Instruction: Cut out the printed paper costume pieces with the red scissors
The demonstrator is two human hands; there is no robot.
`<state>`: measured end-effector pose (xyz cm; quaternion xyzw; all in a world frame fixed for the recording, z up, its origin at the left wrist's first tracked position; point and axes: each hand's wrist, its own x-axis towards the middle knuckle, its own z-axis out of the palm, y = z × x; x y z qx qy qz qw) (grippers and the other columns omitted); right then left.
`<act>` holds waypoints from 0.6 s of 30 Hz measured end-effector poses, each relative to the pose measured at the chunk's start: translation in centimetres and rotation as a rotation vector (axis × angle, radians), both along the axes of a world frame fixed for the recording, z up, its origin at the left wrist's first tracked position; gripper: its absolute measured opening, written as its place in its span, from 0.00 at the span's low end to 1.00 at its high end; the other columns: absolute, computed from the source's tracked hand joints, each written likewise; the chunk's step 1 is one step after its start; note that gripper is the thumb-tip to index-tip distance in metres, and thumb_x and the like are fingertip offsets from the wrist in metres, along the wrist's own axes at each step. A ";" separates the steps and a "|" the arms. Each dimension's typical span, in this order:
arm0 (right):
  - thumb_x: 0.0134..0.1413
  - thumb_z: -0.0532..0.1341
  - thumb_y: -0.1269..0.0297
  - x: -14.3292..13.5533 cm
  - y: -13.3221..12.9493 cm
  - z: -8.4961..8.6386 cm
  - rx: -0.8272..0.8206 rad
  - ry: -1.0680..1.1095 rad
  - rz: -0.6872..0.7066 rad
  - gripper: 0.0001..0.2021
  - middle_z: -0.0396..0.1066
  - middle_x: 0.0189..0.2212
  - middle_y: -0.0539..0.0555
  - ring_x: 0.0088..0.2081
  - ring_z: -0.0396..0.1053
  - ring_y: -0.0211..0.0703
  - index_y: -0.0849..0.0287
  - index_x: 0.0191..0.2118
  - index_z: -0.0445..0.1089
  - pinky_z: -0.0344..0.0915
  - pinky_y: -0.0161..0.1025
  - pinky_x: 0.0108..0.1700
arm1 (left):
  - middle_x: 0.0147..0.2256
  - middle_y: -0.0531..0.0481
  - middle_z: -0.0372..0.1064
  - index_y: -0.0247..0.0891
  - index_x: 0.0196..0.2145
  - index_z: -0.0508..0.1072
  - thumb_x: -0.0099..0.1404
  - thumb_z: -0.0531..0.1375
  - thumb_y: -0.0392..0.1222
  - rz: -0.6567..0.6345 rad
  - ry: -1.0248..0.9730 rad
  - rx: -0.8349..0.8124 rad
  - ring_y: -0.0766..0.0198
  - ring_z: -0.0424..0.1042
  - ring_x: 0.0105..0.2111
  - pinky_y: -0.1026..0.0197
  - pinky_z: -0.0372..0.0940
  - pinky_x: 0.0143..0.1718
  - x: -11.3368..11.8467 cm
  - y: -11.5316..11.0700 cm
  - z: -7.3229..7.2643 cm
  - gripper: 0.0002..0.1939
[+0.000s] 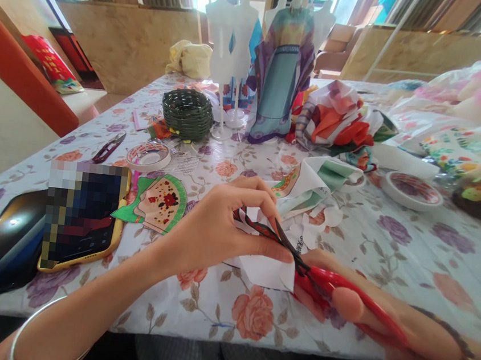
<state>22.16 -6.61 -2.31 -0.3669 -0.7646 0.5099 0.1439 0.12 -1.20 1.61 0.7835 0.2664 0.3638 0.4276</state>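
My left hand (222, 224) pinches a piece of printed fabric (268, 269), white at its lower part with a dark red and green pattern under my fingers. In my right hand (350, 306) is a pair of red-handled scissors (325, 277), its dark blades at the fabric's edge beside my left fingertips. Whether the blades are fully closed is hard to make out. White scraps (311, 224) lie just beyond the blades. A cut-out piece with a green border and red flowers (163, 200) rests left of my left hand.
At left are a phone (85, 221) in a yellow case, a black object (6, 241) and thread snips (110, 148). Tape rolls (411, 189) (148, 154) sit farther back. Beyond stand a dark woven basket (187, 114), white mannequins (231, 47) and a fabric pile (337, 118).
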 end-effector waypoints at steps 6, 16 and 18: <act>0.47 0.43 0.23 1.5 -0.8 -2.6 -0.040 0.099 -0.152 0.37 0.62 0.22 0.49 0.24 0.58 0.39 0.57 0.29 0.64 0.57 0.38 0.28 | 0.31 0.55 0.65 0.35 0.25 0.73 0.48 0.74 0.35 -0.007 0.014 0.001 0.67 0.65 0.34 0.63 0.60 0.37 0.0 0.1 0.0 0.12; 0.39 0.45 0.19 -0.4 -0.4 0.4 -0.142 0.018 -0.181 0.37 0.56 0.23 0.50 0.25 0.54 0.41 0.55 0.23 0.57 0.55 0.38 0.26 | 0.32 0.55 0.65 0.35 0.26 0.72 0.48 0.74 0.36 0.006 0.038 -0.014 0.67 0.65 0.36 0.63 0.59 0.38 0.0 0.0 -0.1 0.13; 0.38 0.45 0.19 -0.8 -0.3 1.0 -0.194 0.016 -0.154 0.37 0.52 0.21 0.49 0.24 0.50 0.41 0.55 0.21 0.52 0.51 0.38 0.25 | 0.32 0.56 0.65 0.35 0.26 0.72 0.48 0.74 0.36 0.008 0.041 -0.012 0.67 0.65 0.36 0.63 0.59 0.38 0.0 0.0 -0.1 0.14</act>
